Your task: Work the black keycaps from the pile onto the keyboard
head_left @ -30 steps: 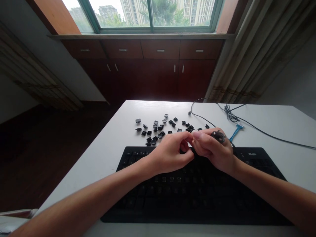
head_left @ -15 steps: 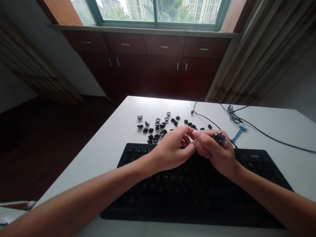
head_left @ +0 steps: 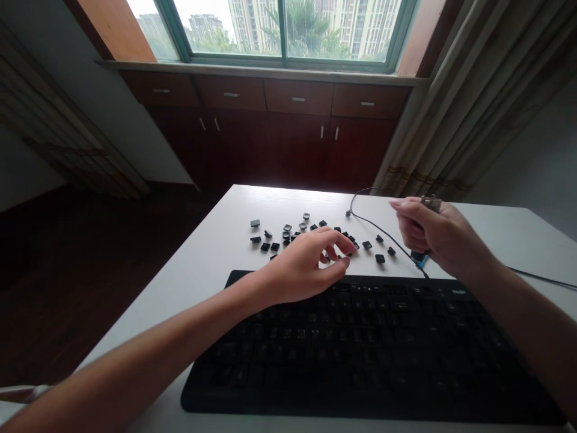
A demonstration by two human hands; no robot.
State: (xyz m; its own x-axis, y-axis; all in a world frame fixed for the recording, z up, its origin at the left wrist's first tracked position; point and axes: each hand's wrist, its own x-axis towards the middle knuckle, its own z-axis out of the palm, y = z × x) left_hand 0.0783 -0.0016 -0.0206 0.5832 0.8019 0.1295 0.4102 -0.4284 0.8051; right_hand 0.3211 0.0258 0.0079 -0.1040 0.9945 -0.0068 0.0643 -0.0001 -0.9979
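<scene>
A black keyboard lies across the front of the white table, with keycaps off in part of its rows. Above its back edge, my left hand is open, its fingers loosely curved and the thumb apart. Loose black keycaps lie scattered beyond the keyboard, some hidden behind that hand. To the right, my right hand is closed around a small dark tool with a pronged, metallic-looking end showing above the fist. Its exact kind is unclear.
A black cable curves behind the keyboard and runs off right. Part of a blue brush shows below my right hand. The white table ends at the left over a dark floor. Cabinets stand beneath the window.
My hands were together above the keyboard and are now apart. My right hand has moved right and up with the tool; my left hand stays near the keycaps. The view has tilted up slightly.
</scene>
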